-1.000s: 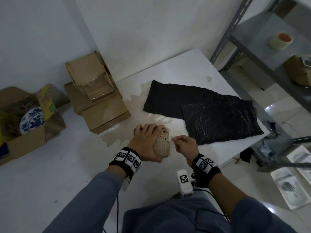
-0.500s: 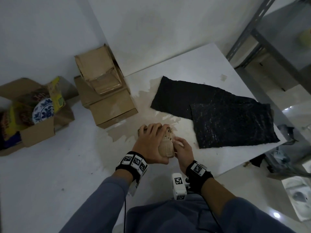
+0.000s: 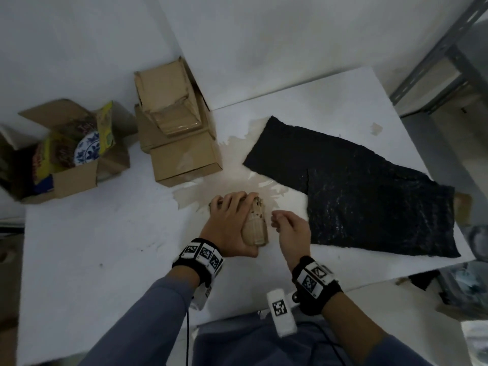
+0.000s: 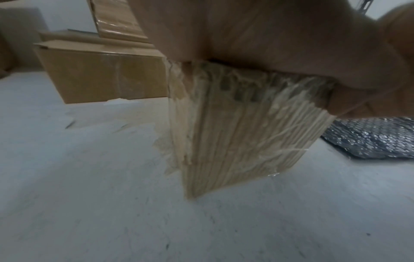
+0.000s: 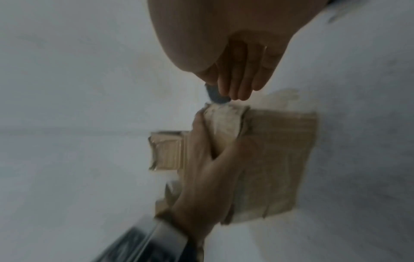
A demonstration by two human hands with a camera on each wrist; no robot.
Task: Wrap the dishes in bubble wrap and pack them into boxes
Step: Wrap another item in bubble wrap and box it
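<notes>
A tan bundle [image 3: 255, 224] wound in clear tape stands on the white table [image 3: 92, 247]. My left hand [image 3: 232, 220] grips it from above, fingers curled over its top; in the left wrist view the bundle [image 4: 246, 133] hangs below my palm [image 4: 268, 44]. My right hand [image 3: 281, 220] hovers just right of the bundle without touching it, fingers drawn together. In the right wrist view its fingertips [image 5: 233, 88] pinch a small grey thing [image 5: 216, 96] I cannot identify, close to the bundle's top end [image 5: 224, 120]. Two black bubble wrap sheets [image 3: 343, 180] lie overlapped on the right.
Two closed cardboard boxes [image 3: 182, 154] are stacked at the back centre. An open box [image 3: 71, 180] at the left holds a blue-and-white plate [image 3: 87, 149] and yellow packets. A metal shelf [image 3: 435, 62] stands at the right. The table's front edge is near my body.
Half a second ago my right hand touched the bundle's right side; now it has drawn back a little to the right. My left hand keeps its grip on the bundle.
</notes>
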